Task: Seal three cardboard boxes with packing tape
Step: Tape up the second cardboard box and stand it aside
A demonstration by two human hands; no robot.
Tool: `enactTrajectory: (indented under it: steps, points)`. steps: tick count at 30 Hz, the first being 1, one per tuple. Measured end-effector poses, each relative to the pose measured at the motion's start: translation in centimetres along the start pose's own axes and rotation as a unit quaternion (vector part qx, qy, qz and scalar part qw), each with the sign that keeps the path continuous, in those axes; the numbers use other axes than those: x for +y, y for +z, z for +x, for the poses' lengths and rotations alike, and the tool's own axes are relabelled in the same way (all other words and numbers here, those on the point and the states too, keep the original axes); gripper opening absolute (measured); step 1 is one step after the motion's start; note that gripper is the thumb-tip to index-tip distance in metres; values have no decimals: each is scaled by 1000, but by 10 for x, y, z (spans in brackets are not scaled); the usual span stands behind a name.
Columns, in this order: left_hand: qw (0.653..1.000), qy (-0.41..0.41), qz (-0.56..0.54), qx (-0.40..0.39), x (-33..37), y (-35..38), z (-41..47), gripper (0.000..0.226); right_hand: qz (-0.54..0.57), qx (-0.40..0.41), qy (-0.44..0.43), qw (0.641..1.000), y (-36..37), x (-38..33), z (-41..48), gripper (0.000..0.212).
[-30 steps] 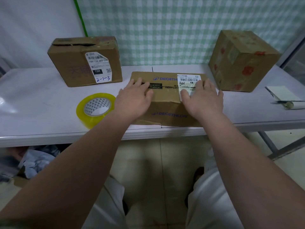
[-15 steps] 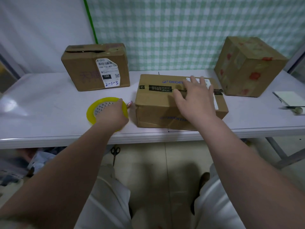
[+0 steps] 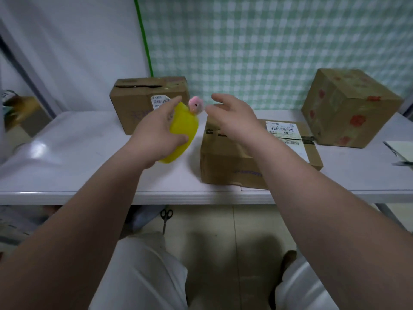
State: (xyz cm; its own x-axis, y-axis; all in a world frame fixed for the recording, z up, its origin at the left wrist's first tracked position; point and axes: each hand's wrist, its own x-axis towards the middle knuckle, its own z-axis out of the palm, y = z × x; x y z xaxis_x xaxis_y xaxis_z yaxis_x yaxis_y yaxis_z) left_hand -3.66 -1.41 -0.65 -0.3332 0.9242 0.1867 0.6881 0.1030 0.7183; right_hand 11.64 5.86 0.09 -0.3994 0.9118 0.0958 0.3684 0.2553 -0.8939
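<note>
My left hand (image 3: 156,133) grips the yellow tape roll (image 3: 182,133) and holds it up off the white table (image 3: 67,157), edge toward me. A small pink piece (image 3: 196,105) sticks out at the roll's top. My right hand (image 3: 232,117) hovers with fingers spread, its fingertips just right of that pink piece, holding nothing. Below my right forearm lies the flat cardboard box (image 3: 225,166) with white shipping labels. A second box (image 3: 145,104) with a gaping top stands behind the roll. The third box (image 3: 348,108), printed with red flowers, stands at the right.
Papers (image 3: 400,151) lie at the table's right edge. Scissors (image 3: 165,217) lie on the floor under the table. A checked green curtain (image 3: 268,45) hangs behind. Clutter sits at the far left.
My left hand has lifted the tape roll off the table and tipped it upright. My right hand left the flat box's top and rose toward the roll. The view shifted left.
</note>
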Motion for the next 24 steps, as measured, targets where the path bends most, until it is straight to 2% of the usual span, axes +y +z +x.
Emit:
enactTrajectory:
  steps: [1,3,7,11,14,18,21,24]
  points:
    - [999,4,-33,-14,4,-4,-1,86,42,-22,12,999,1,-3,2,56]
    - [994,10,-93,-48,13,-10,-5,86,87,-49,4,995,-2,-6,5,43]
    - [980,0,-176,-93,25,-16,-9,81,116,-3,-52,992,-16,-10,1,12]
    - [963,-14,-235,-132,42,-22,-12,68,116,32,-156,980,-24,-14,-9,22]
    - [941,-26,-285,-182,53,-26,-14,41,56,70,-221,971,-27,-20,-15,25]
    - [940,-63,-296,-159,63,-25,-16,22,10,118,-274,954,-36,-26,-20,32]
    - [938,-68,-303,-154,70,-21,-17,16,-8,155,-253,955,-32,-22,-23,33]
    - [944,-72,-280,-159,74,-15,-19,7,97,261,-127,952,-39,-12,-16,34]
